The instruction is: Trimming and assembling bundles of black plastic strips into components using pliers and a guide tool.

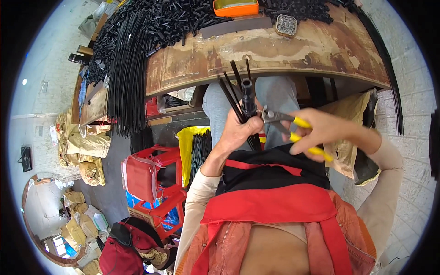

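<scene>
Left hand (234,135): grip closed round a black tubular fitting (248,101) plus thin black rods (235,74), thumb across the front. Fitting stands roughly upright over the lap, on the person's side of the worktop (261,52), off its front edge, about mid-length; rod tips fan upward and overlap that edge in view. Right hand (318,127): grip wrapped on yellow-handled pliers (301,122), handles spread apart, fingers partly blurred. Pliers' head is right beside the fitting, by the left thumb; cannot tell if the jaws bite anything. On the worktop: heap of short black tubes (167,20) along the far left, orange tin (236,8) at the far edge, flat grey strip (236,27) just on the near side of it, small square tin of metal bits (286,25) by the strip's right end. Bundle of long black rods (126,75) lies over the worktop's left part and hangs past the front edge. Below, left of the person: red plastic stool (167,160) and, just beside it, yellow bag (184,146) with more dark rods. Right of the lap: brown sack (346,146), mouth gaping, below the worktop's right front corner.
</scene>
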Motion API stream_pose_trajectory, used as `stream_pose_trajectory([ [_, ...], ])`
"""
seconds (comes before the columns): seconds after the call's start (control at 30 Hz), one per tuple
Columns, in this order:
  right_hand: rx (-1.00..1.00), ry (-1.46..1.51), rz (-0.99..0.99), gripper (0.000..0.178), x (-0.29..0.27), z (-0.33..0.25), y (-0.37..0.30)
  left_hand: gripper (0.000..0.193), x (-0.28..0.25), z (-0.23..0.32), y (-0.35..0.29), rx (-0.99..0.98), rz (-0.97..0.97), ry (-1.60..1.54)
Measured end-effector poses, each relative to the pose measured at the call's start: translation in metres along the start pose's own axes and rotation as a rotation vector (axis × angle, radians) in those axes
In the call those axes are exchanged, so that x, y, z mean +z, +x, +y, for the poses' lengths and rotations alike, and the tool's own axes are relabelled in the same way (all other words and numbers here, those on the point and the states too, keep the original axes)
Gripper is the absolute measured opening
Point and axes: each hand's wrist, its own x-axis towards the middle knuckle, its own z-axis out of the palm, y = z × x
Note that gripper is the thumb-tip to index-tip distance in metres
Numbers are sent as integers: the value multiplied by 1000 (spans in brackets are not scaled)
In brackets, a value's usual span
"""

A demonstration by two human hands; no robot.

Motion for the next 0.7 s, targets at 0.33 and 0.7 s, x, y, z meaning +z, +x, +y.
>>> stream_pose_trajectory([
  [0.33, -758, -916, 678, 44, -12, 22, 16, 39, 6, 9, 10, 43, 174, 15],
  [0.7, -701, -827, 756, 38, -6, 31, 30, 49, 13, 38, 23, -47, 214, 216],
])
